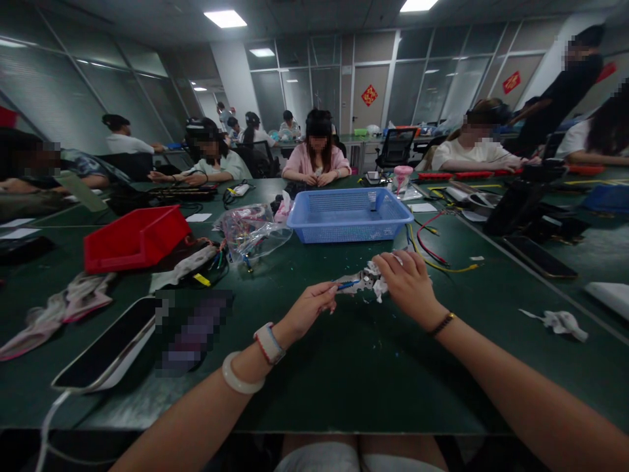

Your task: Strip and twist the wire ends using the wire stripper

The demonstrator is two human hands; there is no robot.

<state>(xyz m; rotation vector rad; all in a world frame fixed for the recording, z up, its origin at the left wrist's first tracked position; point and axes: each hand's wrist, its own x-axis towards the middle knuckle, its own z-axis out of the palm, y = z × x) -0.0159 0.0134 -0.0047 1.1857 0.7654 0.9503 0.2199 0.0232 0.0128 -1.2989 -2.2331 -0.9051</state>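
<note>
My left hand [312, 305] is closed, its thumb and fingers pinching a short, thin blue piece [348, 284] that looks like a wire. That piece lies along the grey metal jaws of a wire stripper [364, 282]. Wrapped round the tool's other end, my right hand [405, 278] hides the handles. Crumpled white tissue [380, 290] hangs out under its fingers, around the tool. Both hands are raised a little over the dark green table [373, 387]. Whether the jaws are closed on the blue piece is too small to tell.
A blue basket [348, 233] stands beyond my hands, beside a clear plastic bag [258, 233] and a red bin [137, 239]. Red and yellow cables [432, 255] lie behind my right hand. A charging phone [105, 347] is at left, crumpled tissue [563, 322] at right. People sit opposite.
</note>
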